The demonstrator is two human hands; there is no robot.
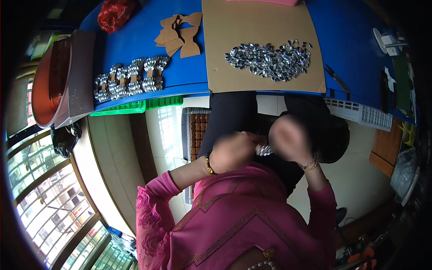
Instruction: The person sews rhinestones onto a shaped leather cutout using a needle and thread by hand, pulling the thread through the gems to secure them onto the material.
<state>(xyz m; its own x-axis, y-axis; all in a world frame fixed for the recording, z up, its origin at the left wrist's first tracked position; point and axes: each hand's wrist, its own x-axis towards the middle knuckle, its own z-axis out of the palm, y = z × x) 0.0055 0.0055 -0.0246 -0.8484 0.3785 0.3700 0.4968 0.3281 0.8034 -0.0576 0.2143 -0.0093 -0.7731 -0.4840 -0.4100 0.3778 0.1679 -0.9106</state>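
Observation:
Over my lap, a small piece covered in silver gems (264,150) shows between my two hands. My left hand (235,150) is closed on its left side, the fingers partly blurred. Close against its right side is my right hand (290,137), whose fingers are too blurred to make out. On the table ahead, loose silver leaf-shaped gems (274,63) form a wide pile on a cardboard sheet (265,22). Left of the sheet lie several gem-covered bow-shaped pieces (132,77) in a row. Behind them, plain brown bow-shaped cutouts (180,36) are stacked loosely.
A blue table (186,74) spans the front. Left stands a grey and orange bin (81,81); a red plastic bag (113,15) lies farther back. A dark pen-like tool (337,79) rests right of the cardboard. Green (130,108) and white baskets (360,113) sit under the table edge.

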